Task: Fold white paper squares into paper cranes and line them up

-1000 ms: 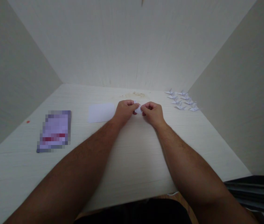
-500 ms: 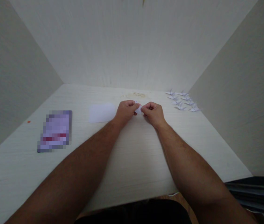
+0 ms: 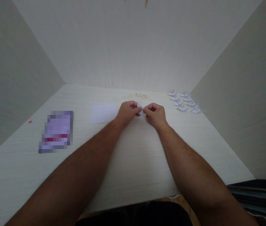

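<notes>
Between my two hands is a small folded piece of white paper (image 3: 139,105). My left hand (image 3: 130,111) pinches its left side, thumb on top. On the right side, my right hand (image 3: 154,113) grips the paper's edge between thumb and fingertips. Much of the paper is hidden behind my fingers, so its exact folds cannot be made out. Just left of my left hand, a flat white paper sheet (image 3: 103,113) lies on the table.
Several folded white paper cranes (image 3: 183,102) stand in rows at the back right, near the side wall. A purple packet (image 3: 57,128), blurred out, lies on the left of the table (image 3: 137,163). A small orange-red bit (image 3: 30,121) is farther left. Walls enclose three sides.
The paper between my hands shows a narrower, more pointed outline than before. Both hands stay in nearly the same place. The whole view has shifted slightly.
</notes>
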`<state>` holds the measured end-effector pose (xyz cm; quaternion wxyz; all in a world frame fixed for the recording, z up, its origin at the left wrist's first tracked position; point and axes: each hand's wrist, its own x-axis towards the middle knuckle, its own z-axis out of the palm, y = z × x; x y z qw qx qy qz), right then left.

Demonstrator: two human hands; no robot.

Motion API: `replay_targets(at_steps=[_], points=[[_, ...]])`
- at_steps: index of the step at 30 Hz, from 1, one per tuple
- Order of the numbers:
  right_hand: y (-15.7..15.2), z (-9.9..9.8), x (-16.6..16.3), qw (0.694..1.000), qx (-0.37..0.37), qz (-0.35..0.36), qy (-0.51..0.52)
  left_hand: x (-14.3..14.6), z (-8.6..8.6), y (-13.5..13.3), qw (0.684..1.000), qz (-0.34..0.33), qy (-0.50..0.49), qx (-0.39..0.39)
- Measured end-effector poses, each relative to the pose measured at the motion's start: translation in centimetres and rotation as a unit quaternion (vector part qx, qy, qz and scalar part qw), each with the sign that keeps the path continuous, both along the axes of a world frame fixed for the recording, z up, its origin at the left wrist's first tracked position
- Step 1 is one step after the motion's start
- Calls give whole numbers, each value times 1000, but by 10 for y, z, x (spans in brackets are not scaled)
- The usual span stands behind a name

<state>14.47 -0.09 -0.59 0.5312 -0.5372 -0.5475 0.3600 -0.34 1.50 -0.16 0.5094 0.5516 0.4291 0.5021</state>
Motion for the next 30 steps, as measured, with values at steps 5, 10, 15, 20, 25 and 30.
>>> replay_targets(at_steps=[5,10,15,20,25,30], points=[[-2,3,0,1000,-1,5,-8,-2,0,0,999,-9,40,9],[-3,3,1,999,33,4,-34,-2,-2,2,1000,-10,21,3],[-4,2,-2,996,63,-9,-55,0,0,0,1000,-20,-11,-13],[-5,2,-3,994,77,-22,-75,3,2,-1,997,-6,-68,-28],[-6,2,-3,994,78,-11,-73,1,-1,1,999,-6,-50,-1],[-6,2,-3,996,55,-1,-66,-1,-6,5,998,-18,-65,-4]])
